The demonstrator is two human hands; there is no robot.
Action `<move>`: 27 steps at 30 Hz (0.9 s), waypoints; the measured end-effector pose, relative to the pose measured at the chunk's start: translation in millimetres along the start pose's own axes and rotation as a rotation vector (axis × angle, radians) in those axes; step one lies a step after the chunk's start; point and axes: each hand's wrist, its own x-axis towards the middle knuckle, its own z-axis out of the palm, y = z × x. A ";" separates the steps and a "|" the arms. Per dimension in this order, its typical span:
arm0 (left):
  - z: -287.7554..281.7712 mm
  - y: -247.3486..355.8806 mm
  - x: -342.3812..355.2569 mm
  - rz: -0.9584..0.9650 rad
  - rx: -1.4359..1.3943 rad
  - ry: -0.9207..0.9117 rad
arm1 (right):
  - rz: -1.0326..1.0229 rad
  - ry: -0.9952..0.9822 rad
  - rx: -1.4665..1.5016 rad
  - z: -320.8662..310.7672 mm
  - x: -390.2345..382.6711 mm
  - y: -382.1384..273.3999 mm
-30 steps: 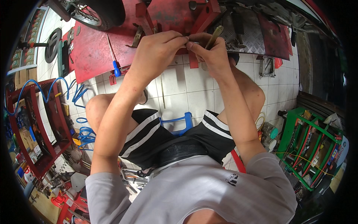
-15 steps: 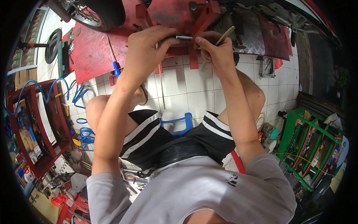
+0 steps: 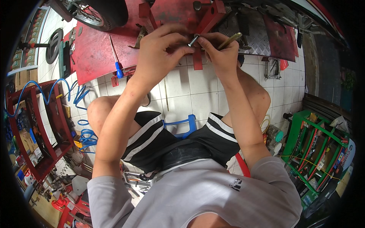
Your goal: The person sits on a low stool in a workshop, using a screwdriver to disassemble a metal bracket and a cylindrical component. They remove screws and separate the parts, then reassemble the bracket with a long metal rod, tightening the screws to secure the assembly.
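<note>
My left hand (image 3: 163,49) is at a small silver bolt (image 3: 193,41), fingers curled but apart and partly blurred, its thumb just below the bolt's lower end; contact is unclear. My right hand (image 3: 222,53) pinches the bolt's upper end between thumb and index finger and also holds a long brass-coloured tool (image 3: 234,37), which slants up to the right. Behind both hands rise red metal brackets (image 3: 211,17) on a red stand (image 3: 91,55). A blue-handled screwdriver (image 3: 118,71) lies on the stand, left of my left hand.
A motorcycle wheel (image 3: 104,15) stands at upper left. A red shelf frame (image 3: 39,125) and coiled blue hose (image 3: 87,138) are at left, a green rack (image 3: 315,152) at right. A blue plastic stool (image 3: 190,123) shows between my knees, above white floor tiles (image 3: 178,83).
The bolt has turned from level to slanting. My left hand has shifted right from half a second ago, with fingers raised and more spread. The brass tool now tilts flatter.
</note>
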 end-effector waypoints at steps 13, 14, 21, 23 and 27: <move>9.6 -4.8 -1.6 -0.218 -0.370 -0.056 | -0.230 0.071 -0.148 6.4 -4.0 6.5; 10.1 -7.6 -1.4 -0.221 -0.388 -0.055 | -0.266 0.069 -0.118 7.6 -4.6 7.4; 5.5 -6.1 1.2 -0.249 -0.259 -0.028 | -0.090 -0.155 -0.033 2.2 -6.0 13.8; 4.8 -8.6 2.9 -0.246 -0.221 -0.010 | 0.070 -0.209 0.325 -0.4 -3.3 19.3; 3.4 -8.9 3.6 -0.252 -0.436 -0.021 | 0.255 -0.220 0.333 5.0 -3.0 22.2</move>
